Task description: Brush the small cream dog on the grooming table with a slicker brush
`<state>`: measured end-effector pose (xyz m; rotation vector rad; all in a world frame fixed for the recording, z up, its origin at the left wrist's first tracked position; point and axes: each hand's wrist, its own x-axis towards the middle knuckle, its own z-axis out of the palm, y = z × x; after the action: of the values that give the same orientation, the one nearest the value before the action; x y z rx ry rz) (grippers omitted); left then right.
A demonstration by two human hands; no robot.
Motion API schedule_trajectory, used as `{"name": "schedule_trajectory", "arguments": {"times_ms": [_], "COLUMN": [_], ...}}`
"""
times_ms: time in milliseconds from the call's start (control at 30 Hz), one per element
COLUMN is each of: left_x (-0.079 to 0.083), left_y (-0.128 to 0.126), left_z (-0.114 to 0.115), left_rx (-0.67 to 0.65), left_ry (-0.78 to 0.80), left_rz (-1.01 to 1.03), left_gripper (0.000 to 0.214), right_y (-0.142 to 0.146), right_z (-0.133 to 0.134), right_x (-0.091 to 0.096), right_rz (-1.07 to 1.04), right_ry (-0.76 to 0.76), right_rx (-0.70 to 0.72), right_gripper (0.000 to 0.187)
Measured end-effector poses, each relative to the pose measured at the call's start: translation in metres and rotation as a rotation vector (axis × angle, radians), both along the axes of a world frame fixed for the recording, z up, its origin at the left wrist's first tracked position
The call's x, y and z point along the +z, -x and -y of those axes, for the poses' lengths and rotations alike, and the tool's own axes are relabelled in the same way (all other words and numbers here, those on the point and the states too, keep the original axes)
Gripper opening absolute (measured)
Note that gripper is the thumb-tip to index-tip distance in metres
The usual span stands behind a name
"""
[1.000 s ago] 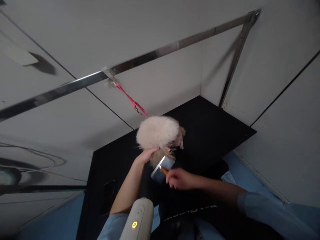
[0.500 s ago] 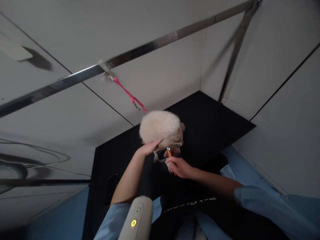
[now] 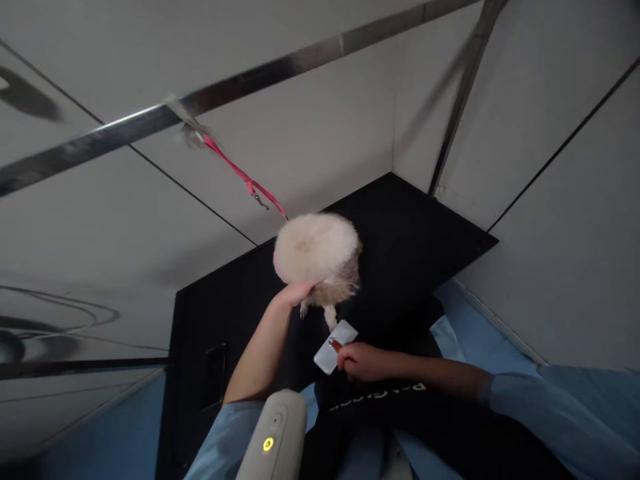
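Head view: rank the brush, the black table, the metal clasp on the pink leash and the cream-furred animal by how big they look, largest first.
1. Black table
2. Cream-furred animal
3. Brush
4. Metal clasp

The table is partly covered, yet its visible part still looks largest.

Downward head view, perhaps slightly askew

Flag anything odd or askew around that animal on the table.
A metal clip dangles partway along the pink leash, seemingly hooked to nothing, which looks slightly odd. I see nothing spilled or damaged near the animal or the brush.
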<state>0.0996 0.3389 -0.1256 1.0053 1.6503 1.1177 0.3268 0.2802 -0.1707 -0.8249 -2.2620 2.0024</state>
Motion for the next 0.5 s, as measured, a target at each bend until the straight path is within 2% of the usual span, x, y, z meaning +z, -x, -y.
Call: {"name": "schedule_trajectory", "arguments": {"times_ms": [33,100,200,267,300,400,433,500], "left_x": [0.005,0.021,0.056,0.076,0.082,0.084,0.081,0.072], "left_y": [-0.001,-0.003,0.003,0.01,0.015,0.028,0.03,0.03], "left_z": [0.001,0.005,0.019,0.028,0.031,0.027,0.022,0.006], "left_rx": [0.008,-0.008,-0.136,-0.221,-0.244,-0.195,-0.159,-0.096], "left_ry": [0.019,0.055,0.039,-0.033,-0.088,-0.299,-0.347,-0.358], "left_rz": [-0.012,-0.049,-0.156,-0.284,-0.362,-0.593,-0.639,-0.655], "left_gripper": [0.048,0.037,0.025,0.03,0.031,0.024,0.025,0.033], "right_y": [0.0,0.002,0.004,0.002,0.0,-0.007,-0.009,-0.012], "right_z": [-0.001,-0.009,-0.021,-0.017,-0.011,0.005,0.007,0.005], "right_x": [0.0,0.001,-0.002,-0.011,-0.017,-0.034,-0.036,-0.035], "right_rz": [-0.042,-0.116,-0.123,-0.065,-0.021,-0.079,-0.129,-0.178], "right_ry": [0.037,0.028,-0.009,0.077,0.192,0.403,0.389,0.249], "right_rx": [0.004,-0.077,-0.176,-0.111,-0.025,0.0,-0.018,-0.076], "right_gripper": [0.025,0.026,0.026,0.024,0.022,0.02,0.028,0.035]}}
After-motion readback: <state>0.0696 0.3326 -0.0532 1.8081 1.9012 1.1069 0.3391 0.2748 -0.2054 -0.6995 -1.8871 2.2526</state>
